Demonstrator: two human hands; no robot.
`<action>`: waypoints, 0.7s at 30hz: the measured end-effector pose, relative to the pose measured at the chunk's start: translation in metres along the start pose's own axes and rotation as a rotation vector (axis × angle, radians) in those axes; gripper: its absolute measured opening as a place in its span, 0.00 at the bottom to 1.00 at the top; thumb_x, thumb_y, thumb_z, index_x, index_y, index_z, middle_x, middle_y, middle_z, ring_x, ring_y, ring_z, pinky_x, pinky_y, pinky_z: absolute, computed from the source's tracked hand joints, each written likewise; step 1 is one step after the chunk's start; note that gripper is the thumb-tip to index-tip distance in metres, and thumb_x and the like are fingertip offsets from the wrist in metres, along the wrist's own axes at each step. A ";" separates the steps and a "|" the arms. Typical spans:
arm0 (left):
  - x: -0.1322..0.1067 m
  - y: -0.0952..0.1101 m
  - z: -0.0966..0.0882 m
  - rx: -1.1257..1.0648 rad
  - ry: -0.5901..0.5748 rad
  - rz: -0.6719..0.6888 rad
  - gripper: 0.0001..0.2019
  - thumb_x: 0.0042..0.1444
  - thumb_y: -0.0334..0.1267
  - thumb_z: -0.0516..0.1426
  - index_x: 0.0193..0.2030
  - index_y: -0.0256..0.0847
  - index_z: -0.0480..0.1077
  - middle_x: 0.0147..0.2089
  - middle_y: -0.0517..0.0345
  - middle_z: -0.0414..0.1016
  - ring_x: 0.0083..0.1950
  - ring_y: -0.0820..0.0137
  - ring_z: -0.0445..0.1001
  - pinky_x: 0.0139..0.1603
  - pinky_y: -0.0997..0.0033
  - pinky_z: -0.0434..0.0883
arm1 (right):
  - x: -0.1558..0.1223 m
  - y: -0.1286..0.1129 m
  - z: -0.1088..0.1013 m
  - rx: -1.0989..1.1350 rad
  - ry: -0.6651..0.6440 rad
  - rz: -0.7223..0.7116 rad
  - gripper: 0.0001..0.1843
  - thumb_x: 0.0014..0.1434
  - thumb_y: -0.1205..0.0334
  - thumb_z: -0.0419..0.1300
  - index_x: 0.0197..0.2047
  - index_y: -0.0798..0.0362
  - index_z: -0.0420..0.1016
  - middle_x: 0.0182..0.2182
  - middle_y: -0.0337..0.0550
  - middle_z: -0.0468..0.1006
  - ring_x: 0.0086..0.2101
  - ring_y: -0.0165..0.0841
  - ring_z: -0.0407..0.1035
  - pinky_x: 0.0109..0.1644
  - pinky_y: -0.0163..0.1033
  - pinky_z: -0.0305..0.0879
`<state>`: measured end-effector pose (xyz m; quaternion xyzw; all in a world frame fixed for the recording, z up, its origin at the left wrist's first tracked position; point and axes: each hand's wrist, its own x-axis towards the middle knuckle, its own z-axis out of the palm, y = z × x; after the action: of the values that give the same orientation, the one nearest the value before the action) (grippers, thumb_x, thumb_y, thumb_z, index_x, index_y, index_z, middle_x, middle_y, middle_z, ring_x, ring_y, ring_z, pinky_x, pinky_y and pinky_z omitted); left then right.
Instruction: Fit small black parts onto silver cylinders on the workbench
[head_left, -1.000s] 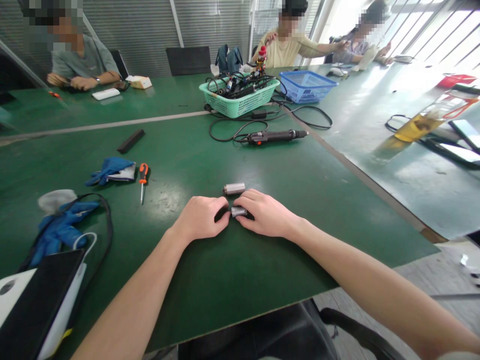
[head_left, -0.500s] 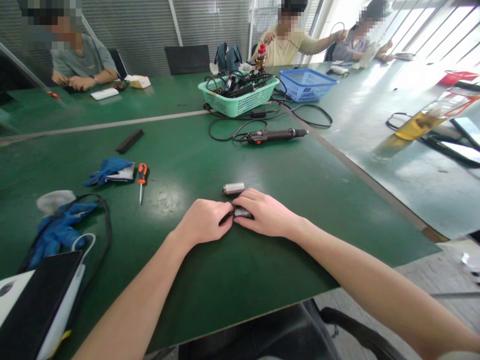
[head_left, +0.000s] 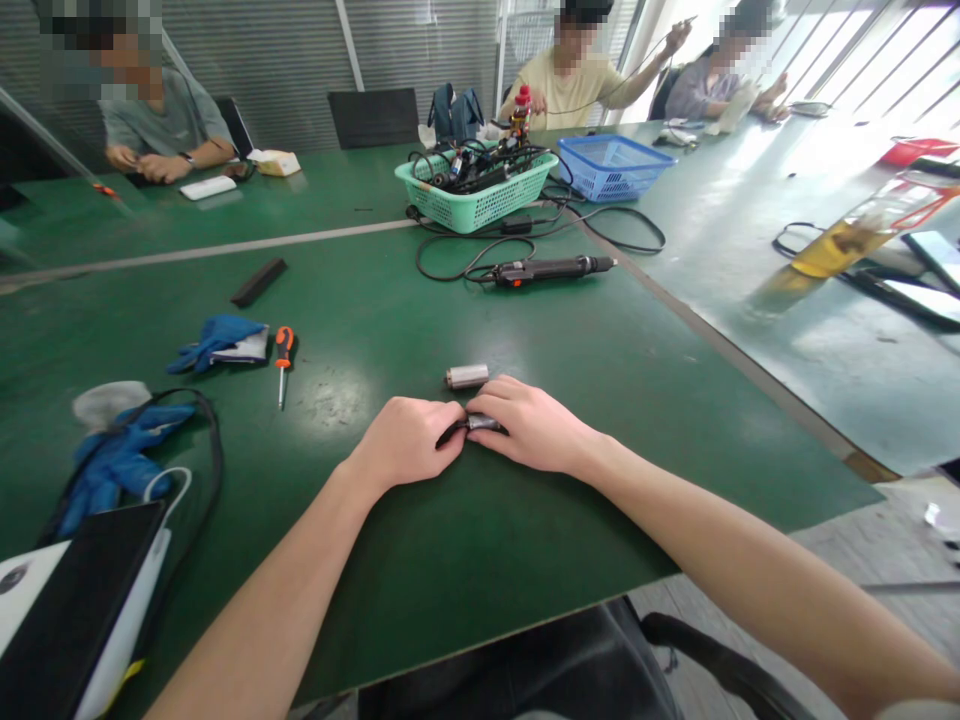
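Metal part (head_left: 480, 424) betw. L hand (head_left: 409, 441), R hand (head_left: 532, 426)

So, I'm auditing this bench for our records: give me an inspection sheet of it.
Surface: green work table, scuffed near the middle.
Job's things: dark metal piece between the hands; silver metal cylinder lying just beyond them.
Clutter: orange-handled screwdriver, blue glove, black bar.
Hands: left hand and right hand meet on the piece.
Cables: black cord loops near an electric screwdriver; more tangled in a teal basket.
Surroundings: a seated co-worker and two others; blue basket.
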<state>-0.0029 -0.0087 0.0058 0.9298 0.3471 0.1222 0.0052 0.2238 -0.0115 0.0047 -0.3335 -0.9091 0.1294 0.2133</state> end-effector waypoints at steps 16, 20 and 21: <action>-0.001 -0.002 0.002 0.028 -0.037 -0.028 0.08 0.66 0.40 0.52 0.38 0.42 0.70 0.35 0.58 0.79 0.34 0.66 0.76 0.33 0.67 0.64 | 0.001 -0.001 0.001 -0.006 -0.007 0.039 0.11 0.67 0.58 0.60 0.50 0.53 0.75 0.45 0.50 0.77 0.48 0.42 0.70 0.54 0.48 0.68; -0.001 -0.001 0.001 0.024 -0.036 -0.026 0.08 0.65 0.40 0.52 0.38 0.42 0.69 0.35 0.57 0.79 0.33 0.66 0.76 0.32 0.68 0.63 | 0.001 -0.001 0.000 -0.008 -0.013 0.038 0.11 0.67 0.58 0.59 0.49 0.53 0.74 0.45 0.50 0.77 0.48 0.42 0.70 0.54 0.48 0.68; -0.001 -0.001 0.000 0.024 -0.035 -0.027 0.08 0.65 0.39 0.52 0.38 0.42 0.69 0.35 0.57 0.79 0.34 0.66 0.76 0.32 0.68 0.64 | 0.001 -0.001 0.000 -0.009 -0.014 0.039 0.11 0.67 0.58 0.59 0.49 0.53 0.74 0.45 0.50 0.77 0.48 0.42 0.70 0.54 0.48 0.68</action>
<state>-0.0037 -0.0084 0.0054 0.9271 0.3607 0.1019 0.0018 0.2224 -0.0113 0.0051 -0.3512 -0.9045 0.1317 0.2029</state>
